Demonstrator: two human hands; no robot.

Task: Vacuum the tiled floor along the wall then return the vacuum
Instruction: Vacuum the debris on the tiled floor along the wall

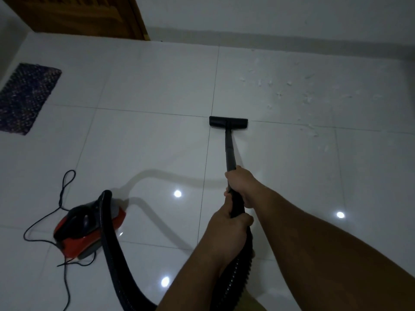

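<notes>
A black vacuum wand [229, 149] runs from my hands down to a flat black floor nozzle [228, 123] resting on the white tiled floor [146, 90], on a grout line. My right hand [242, 187] grips the wand higher up; my left hand [226, 230] grips it just below, where the ribbed black hose [116, 261] starts. The hose loops left to the red and black vacuum body [87, 227] on the floor at lower left. Small white scraps [307, 97] lie scattered on the tiles to the right of the nozzle, near the wall [269, 14].
A dark woven mat [24, 97] lies at the far left. A brown wooden door [85, 16] stands at the top left. The vacuum's black power cord [60, 198] trails in loops left of the body. Ceiling lights reflect on the glossy tiles.
</notes>
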